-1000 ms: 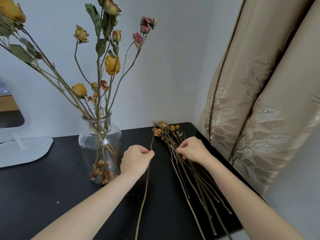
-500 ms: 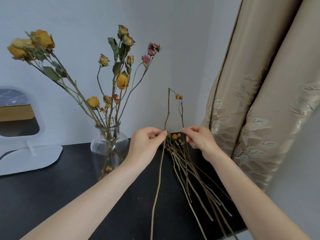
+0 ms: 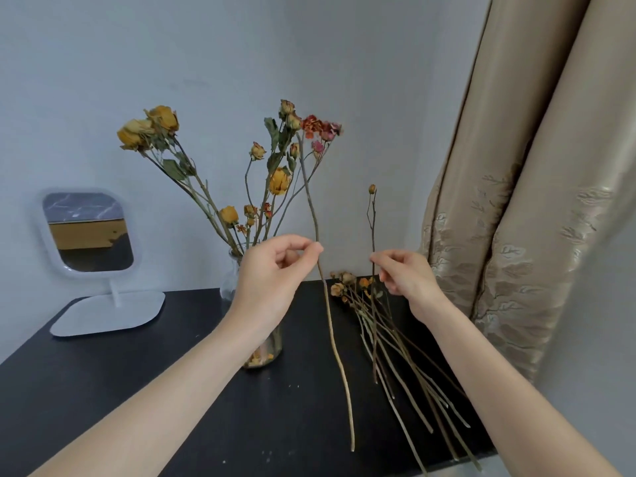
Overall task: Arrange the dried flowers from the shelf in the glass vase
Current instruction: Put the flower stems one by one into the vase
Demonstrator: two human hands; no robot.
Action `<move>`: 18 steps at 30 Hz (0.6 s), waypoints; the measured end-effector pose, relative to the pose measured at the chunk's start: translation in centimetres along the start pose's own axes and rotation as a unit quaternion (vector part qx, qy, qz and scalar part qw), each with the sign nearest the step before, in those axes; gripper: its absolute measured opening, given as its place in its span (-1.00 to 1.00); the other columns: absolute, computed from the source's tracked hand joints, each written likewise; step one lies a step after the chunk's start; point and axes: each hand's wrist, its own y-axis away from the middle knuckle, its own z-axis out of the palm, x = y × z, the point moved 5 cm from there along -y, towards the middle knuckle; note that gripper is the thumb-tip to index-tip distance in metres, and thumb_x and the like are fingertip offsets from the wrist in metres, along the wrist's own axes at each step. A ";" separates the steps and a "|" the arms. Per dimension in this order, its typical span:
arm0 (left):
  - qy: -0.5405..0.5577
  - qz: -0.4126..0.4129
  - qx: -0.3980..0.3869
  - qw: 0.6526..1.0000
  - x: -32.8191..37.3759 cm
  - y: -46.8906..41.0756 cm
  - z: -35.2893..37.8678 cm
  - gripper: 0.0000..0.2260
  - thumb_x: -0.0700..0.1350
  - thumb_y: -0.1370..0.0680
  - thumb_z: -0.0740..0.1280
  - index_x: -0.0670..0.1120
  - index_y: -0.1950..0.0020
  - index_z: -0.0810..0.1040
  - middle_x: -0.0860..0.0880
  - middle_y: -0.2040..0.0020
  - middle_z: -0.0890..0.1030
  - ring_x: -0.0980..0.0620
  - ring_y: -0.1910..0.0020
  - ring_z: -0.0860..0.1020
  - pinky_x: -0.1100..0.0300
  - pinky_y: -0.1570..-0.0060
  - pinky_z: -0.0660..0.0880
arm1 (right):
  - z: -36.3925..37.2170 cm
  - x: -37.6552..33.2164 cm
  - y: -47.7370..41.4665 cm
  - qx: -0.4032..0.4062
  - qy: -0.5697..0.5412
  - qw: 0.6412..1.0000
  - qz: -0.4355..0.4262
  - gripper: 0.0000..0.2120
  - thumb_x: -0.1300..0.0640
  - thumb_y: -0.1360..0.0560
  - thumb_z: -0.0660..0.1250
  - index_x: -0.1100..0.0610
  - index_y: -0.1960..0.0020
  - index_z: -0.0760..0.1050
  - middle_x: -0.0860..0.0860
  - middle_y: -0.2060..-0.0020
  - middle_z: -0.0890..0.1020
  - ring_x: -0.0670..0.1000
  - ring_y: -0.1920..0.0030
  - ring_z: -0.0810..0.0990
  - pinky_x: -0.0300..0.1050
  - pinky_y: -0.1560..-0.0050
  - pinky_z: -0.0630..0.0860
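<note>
Left hand [image 3: 272, 277] pinching stem [image 3: 331, 325], flowers [image 3: 279, 180] in vase [image 3: 230, 278]

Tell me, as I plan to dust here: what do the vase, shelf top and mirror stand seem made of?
Vase: clear glass, glossy; fallen petals show through its base.
Shelf top: black matte board, perhaps painted wood or laminate; it gives little glare.
Mirror stand: white and smooth, likely plastic, judging by its rounded, moulded-looking edges.

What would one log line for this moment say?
left grip: pinches long stem, upright | right grip: pinches budded stem, upright | glass vase: holds dried flowers | loose stems: lying on shelf
</note>
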 end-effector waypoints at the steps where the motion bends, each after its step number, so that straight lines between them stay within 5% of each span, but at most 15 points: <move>1: -0.004 -0.006 0.014 1.000 -0.2 0.3 -1.1 -0.89 -0.09 -0.47 0.37 0.13 0.21 0.59 -0.12 0.33 0.57 0.25 0.36 0.50 0.53 0.29 0.44 | 0.2 -0.3 0.2 -0.001 -0.005 1.000 -0.004 -0.83 0.17 -0.51 0.34 0.18 0.25 0.54 -0.06 0.57 0.46 -0.13 0.62 0.29 -0.33 0.62 0.23; 3: -0.011 -0.019 0.042 0.999 -0.4 0.9 -3.3 -0.88 -0.11 -0.47 0.38 0.11 0.21 0.60 -0.13 0.31 0.59 0.25 0.35 0.52 0.53 0.30 0.43 | 0.8 -0.8 0.5 -0.005 -0.018 1.000 -0.015 -0.81 0.18 -0.50 0.34 0.16 0.28 0.52 -0.07 0.60 0.46 -0.13 0.63 0.28 -0.33 0.62 0.21; 9: -0.052 -0.034 0.157 0.986 -0.5 -0.1 -10.5 -0.95 -0.09 -0.50 0.36 -0.02 0.10 0.62 0.26 0.51 0.52 0.35 0.48 0.45 0.49 0.38 0.34 | 3.2 -1.9 1.4 -0.022 -0.033 0.999 -0.032 -0.85 0.19 -0.51 0.34 0.17 0.24 0.53 -0.07 0.59 0.46 -0.17 0.64 0.31 -0.37 0.62 0.27; 12: -0.046 -0.015 0.216 0.975 0.6 -1.8 -13.2 -0.91 -0.06 -0.50 0.36 -0.03 0.07 0.63 0.22 0.54 0.47 0.31 0.52 0.41 0.36 0.35 0.30 | 4.4 -2.1 1.5 -0.029 -0.036 0.998 -0.033 -0.86 0.19 -0.51 0.33 0.17 0.21 0.54 -0.04 0.54 0.46 -0.17 0.63 0.32 -0.37 0.61 0.28; 18: -0.035 0.049 0.261 0.963 4.3 -6.3 -14.8 -0.91 -0.12 -0.53 0.33 -0.11 0.04 0.60 0.05 0.44 0.41 0.25 0.56 0.35 0.49 0.44 0.27 | 6.4 -3.4 1.2 -0.007 -0.029 0.998 -0.053 -0.85 0.15 -0.51 0.34 0.10 0.24 0.52 0.01 0.46 0.46 -0.21 0.64 0.35 -0.40 0.60 0.29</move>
